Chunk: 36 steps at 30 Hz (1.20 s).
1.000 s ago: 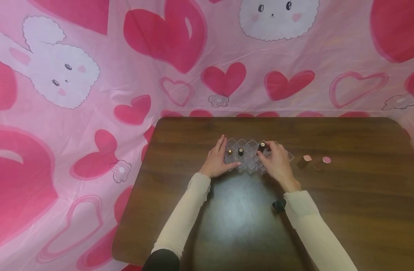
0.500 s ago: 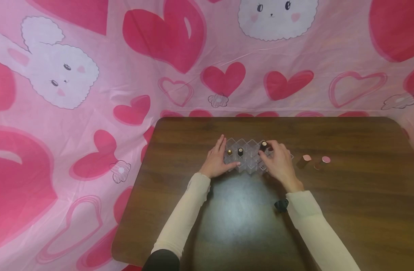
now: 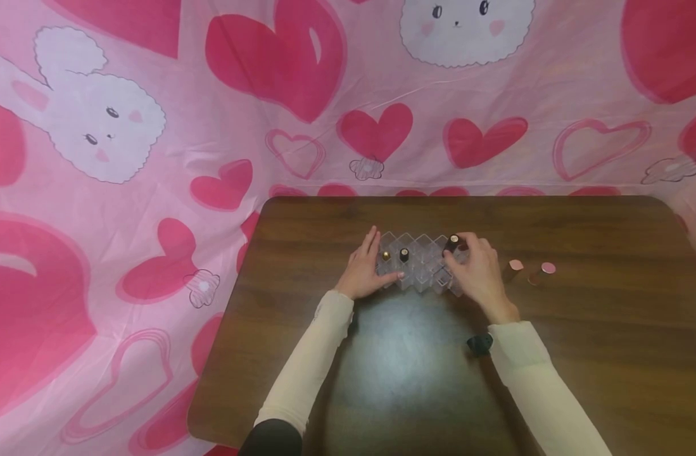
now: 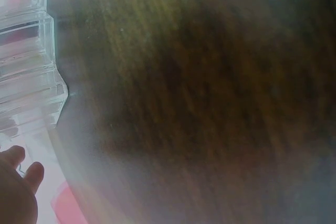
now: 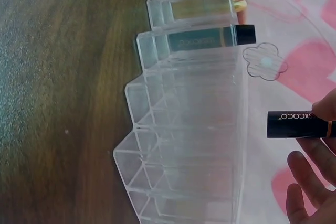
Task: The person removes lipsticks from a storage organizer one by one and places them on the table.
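Note:
A clear organizer with diamond-shaped compartments stands on the table. My left hand lies against its left end, fingers extended and thumb along the front; only a few fingertips show in the left wrist view. Between thumb and fingers, my right hand pinches a black lipstick with pale lettering. That lipstick is above the organizer's right part, apart from its openings in the right wrist view. A gold-topped lipstick and another black lipstick stand in left compartments.
Right of the organizer, two lipsticks stand on the table: one with a peach top, one with a pink top. The brown table ends at a pink heart-patterned cloth behind and on the left.
My right hand has shifted to the right over the organizer, carrying the black lipstick with it. The left hand stays where it was.

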Tool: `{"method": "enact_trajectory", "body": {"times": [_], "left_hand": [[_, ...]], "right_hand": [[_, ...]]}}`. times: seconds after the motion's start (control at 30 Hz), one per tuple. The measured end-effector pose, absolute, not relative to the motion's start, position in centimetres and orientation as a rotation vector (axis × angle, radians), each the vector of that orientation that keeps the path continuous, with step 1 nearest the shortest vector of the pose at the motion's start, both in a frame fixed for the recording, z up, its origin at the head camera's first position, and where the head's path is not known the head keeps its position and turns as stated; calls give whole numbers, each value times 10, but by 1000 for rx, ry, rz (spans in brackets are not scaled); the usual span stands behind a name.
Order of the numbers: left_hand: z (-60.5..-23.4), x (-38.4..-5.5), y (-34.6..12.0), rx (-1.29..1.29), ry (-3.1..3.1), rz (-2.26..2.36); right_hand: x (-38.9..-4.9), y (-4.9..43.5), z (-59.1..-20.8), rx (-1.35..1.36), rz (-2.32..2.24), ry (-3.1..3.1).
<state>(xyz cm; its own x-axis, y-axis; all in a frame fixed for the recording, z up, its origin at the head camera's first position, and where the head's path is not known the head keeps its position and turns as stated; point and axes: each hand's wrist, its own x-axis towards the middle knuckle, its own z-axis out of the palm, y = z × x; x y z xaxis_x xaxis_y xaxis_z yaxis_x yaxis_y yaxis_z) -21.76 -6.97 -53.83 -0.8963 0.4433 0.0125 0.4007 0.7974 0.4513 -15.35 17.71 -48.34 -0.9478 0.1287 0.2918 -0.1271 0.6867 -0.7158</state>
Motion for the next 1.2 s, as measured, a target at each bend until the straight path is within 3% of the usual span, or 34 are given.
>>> {"method": "enact_trajectory", "body": {"times": [1.2], "left_hand": [[-541, -218, -70, 674, 2895, 703]], "right_hand": [[-144, 221, -466, -205, 1168, -2426]]}}
